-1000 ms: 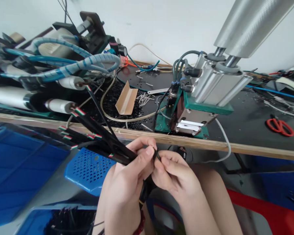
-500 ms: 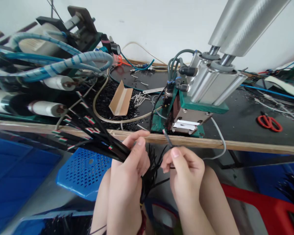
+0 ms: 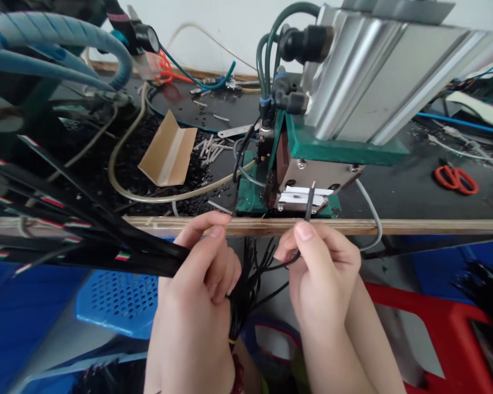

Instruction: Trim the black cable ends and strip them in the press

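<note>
My left hand [image 3: 205, 268] is closed around a bundle of black cables [image 3: 148, 249]. Their stripped ends, with red, white and green wires, fan out to the left. Between thumb and fingers, my right hand [image 3: 320, 262] pinches one black cable [image 3: 309, 207]. Its end points up, with short coloured wires at the tip. That tip is in front of the white strips on the face of a pneumatic machine [image 3: 312, 175]; whether it touches cannot be told. Below my hands, more black cable lengths [image 3: 244, 295] hang down between my legs.
On the bench lie a folded cardboard piece [image 3: 168, 156], grey sleeve scraps [image 3: 211, 149] and red-handled scissors [image 3: 456, 179]. A wooden edge [image 3: 254, 224] runs along the bench front. Below are a blue perforated stool [image 3: 110, 306] and a red stool [image 3: 431, 306].
My view has moved closer to the machine. The cable in my right hand has come up and right, its tip now before the white strips. My left hand keeps its bundle, now further left.
</note>
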Tool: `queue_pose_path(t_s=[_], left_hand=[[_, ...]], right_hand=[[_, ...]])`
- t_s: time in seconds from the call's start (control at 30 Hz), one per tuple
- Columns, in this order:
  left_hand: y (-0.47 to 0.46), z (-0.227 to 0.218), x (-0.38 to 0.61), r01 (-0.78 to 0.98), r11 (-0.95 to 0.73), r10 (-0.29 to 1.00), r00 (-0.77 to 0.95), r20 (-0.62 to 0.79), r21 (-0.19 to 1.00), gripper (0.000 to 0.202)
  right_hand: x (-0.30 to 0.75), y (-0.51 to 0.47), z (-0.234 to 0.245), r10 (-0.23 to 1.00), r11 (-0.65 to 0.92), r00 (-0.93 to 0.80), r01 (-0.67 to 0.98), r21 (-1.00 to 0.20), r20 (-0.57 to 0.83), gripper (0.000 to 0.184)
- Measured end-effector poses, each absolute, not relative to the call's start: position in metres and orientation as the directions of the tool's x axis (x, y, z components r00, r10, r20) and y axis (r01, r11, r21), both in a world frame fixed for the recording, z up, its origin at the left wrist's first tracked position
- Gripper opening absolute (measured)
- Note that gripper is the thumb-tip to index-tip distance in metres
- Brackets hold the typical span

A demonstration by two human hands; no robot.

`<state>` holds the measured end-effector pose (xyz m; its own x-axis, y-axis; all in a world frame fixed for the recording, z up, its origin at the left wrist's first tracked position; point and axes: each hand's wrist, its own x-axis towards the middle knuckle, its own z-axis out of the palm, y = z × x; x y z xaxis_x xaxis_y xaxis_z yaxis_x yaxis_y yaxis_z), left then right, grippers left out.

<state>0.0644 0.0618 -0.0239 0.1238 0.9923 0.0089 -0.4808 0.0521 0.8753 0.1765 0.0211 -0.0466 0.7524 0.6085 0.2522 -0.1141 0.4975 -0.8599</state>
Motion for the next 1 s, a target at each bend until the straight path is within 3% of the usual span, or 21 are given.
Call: queue_pose_path(t_s=[0.17, 0.33, 1.0], left_hand=[[0.052, -0.02, 0.068, -0.334, 0.011, 0.997, 0.071, 0.013, 0.942, 0.017], [0.057, -0.018, 0.072, -0.412, 0.11, 0.992, 0.109, -0.071, 0.904, 0.018], [0.058, -0.017, 0.078, -0.375, 0.173, 0.984, 0.11, -0.142, 0.911, 0.021]], right_hand=[[0.184, 0.022, -0.046, 0.714, 0.488, 0.663, -0.241, -0.839, 0.225, 0.046], [0.186, 0.032, -0.033, 0.76, 0.463, 0.637, -0.394, -0.794, 0.127, 0.045], [0.178, 0.043, -0.026, 0.671, 0.438, 0.738, -0.323, -0.839, 0.066, 0.047]])
